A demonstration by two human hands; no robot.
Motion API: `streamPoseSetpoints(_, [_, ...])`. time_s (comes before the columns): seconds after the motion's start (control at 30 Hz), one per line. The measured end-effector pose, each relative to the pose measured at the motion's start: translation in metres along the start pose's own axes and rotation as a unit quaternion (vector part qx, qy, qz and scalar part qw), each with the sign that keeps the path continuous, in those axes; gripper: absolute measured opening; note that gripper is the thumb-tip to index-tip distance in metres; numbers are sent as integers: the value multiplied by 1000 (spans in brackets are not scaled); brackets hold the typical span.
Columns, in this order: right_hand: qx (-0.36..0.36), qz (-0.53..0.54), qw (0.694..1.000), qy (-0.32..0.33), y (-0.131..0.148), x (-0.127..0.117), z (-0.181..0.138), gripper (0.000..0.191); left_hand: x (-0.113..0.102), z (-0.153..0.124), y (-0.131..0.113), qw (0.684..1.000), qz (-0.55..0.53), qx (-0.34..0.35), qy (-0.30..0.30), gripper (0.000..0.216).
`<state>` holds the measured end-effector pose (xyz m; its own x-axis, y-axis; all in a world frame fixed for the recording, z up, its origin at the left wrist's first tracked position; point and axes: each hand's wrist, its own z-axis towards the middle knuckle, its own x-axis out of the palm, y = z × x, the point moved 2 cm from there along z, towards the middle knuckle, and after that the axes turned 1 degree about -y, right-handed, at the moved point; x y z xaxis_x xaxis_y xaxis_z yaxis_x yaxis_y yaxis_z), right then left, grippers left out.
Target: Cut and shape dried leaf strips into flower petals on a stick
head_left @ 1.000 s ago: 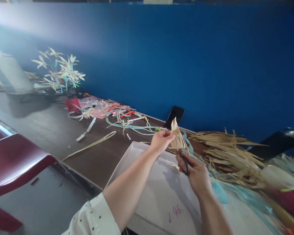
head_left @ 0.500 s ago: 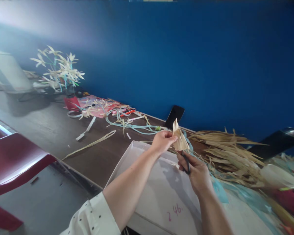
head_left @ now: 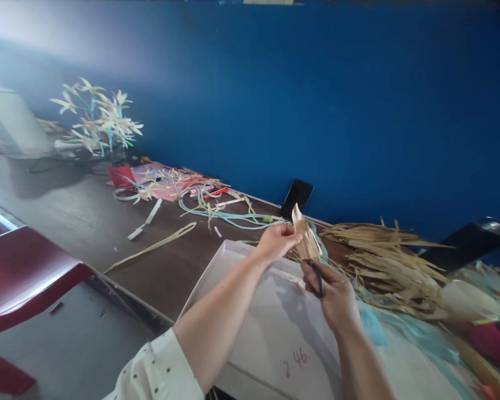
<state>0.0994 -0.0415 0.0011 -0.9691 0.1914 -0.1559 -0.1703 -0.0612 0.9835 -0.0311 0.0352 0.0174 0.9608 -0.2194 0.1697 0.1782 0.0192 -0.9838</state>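
Over the far edge of a white box lid (head_left: 270, 328), my left hand (head_left: 280, 241) pinches a pale dried husk piece (head_left: 307, 243) between thumb and fingers. My right hand (head_left: 333, 289) is closed around scissors with black handles (head_left: 317, 278), just below the husk. The blades are mostly hidden behind the fingers and the husk, so whether they touch it is unclear. To the right of my hands lies a heap of dried husks (head_left: 395, 266).
A phone (head_left: 296, 198) leans on the blue wall. Light blue cords (head_left: 229, 219), pens and scraps lie on the brown table (head_left: 166, 278). A red pot (head_left: 121, 176) holds pale husk flowers (head_left: 108, 119). A red chair (head_left: 29, 278) stands at left.
The husk has shifted slightly, its lower part now turned with a narrow strip showing at its right side. Both hands stay in almost the same place.
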Motion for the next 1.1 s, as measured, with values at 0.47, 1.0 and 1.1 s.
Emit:
streamPoseSetpoints(0.47, [22, 26, 999, -1, -7, 1, 1, 40, 1, 0, -2, 999, -38, 2, -21, 19])
streamPoseSetpoints(1.0, [-19, -25, 999, 39, -2, -1, 0, 23, 2, -1, -3, 1000, -23, 5, 6, 17])
streamPoseSetpoints(1.1, [-15, -22, 999, 33, -3, -1, 0, 21, 2, 1, -1, 1000, -15, 3, 7, 17])
